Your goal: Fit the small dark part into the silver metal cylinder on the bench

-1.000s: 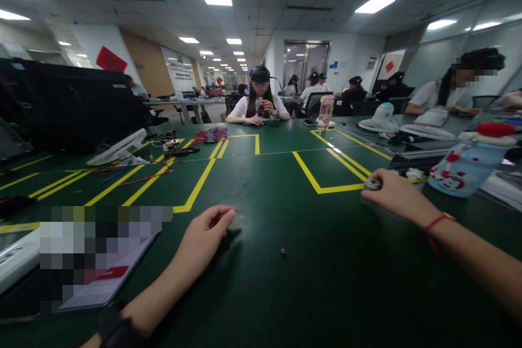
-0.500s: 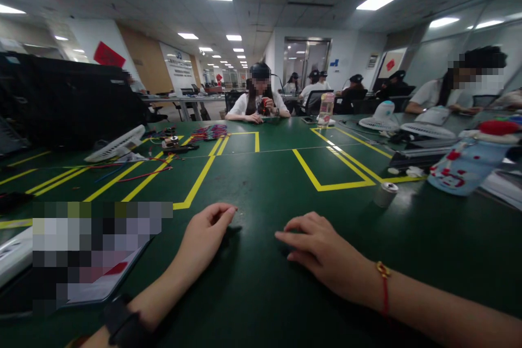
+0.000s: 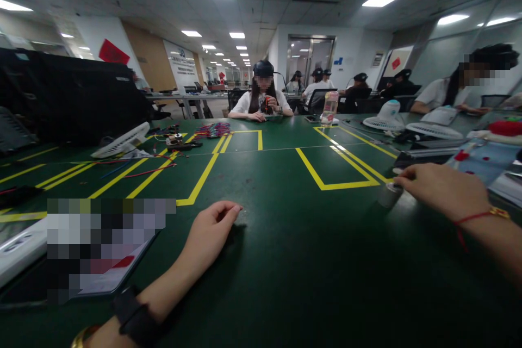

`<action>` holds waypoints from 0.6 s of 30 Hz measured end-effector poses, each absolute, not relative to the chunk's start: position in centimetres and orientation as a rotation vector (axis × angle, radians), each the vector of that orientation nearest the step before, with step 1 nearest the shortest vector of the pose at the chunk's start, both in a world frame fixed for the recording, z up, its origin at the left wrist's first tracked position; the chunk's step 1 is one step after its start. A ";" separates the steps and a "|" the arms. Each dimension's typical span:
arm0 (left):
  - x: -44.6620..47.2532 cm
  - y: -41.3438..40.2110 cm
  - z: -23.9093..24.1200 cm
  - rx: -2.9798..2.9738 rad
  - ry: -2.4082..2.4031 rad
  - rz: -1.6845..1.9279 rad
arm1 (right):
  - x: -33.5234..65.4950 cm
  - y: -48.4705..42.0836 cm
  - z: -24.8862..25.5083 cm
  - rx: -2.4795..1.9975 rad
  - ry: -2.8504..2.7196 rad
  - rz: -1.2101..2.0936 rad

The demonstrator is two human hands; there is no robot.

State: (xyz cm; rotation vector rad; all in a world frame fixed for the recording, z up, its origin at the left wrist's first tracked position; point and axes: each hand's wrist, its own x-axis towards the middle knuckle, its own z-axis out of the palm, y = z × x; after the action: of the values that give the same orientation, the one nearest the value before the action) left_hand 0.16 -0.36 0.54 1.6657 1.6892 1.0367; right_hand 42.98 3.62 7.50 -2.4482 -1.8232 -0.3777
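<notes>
My left hand point(image 3: 207, 236) rests on its side on the green table point(image 3: 285, 283), wrist in a black band, fingers curled loosely together; whatever they may hold is hidden. My right hand point(image 3: 444, 190), with a red string bracelet, reaches out at the right. Its fingertips are pinched together at the top rim of a small silver tin point(image 3: 387, 194), which stands just outside a yellow-taped rectangle point(image 3: 326, 171). Anything between those fingertips is too small to see.
A flat device with a blurred screen point(image 3: 101, 250) lies to my left. Loose wires point(image 3: 142, 171) and a white fan point(image 3: 120, 144) are farther left. A pale blue bottle point(image 3: 485, 160) and more fans point(image 3: 387, 117) stand at the right. People sit across the table point(image 3: 263, 100).
My right hand left the tin, came in over a small black piece on the table in front of me, then went back to the tin; the piece no longer lies there. My left hand stayed.
</notes>
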 end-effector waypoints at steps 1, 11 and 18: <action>0.1 -0.3 0.5 1.669 1.689 1.035 | 43.5 3.8 7.5 -2.485 -1.813 -0.292; 0.2 -0.3 0.7 1.675 1.681 1.002 | 43.3 3.9 7.6 -2.491 -1.794 -0.142; 0.1 -0.2 0.6 1.690 1.685 0.987 | 44.2 4.3 7.3 -2.486 -1.814 -0.139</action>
State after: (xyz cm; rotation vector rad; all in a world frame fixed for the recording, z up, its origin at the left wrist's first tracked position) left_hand 0.08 -0.24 0.56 1.6902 1.6851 0.9867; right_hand 44.22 4.34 7.31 -2.4864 -1.8142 -0.1387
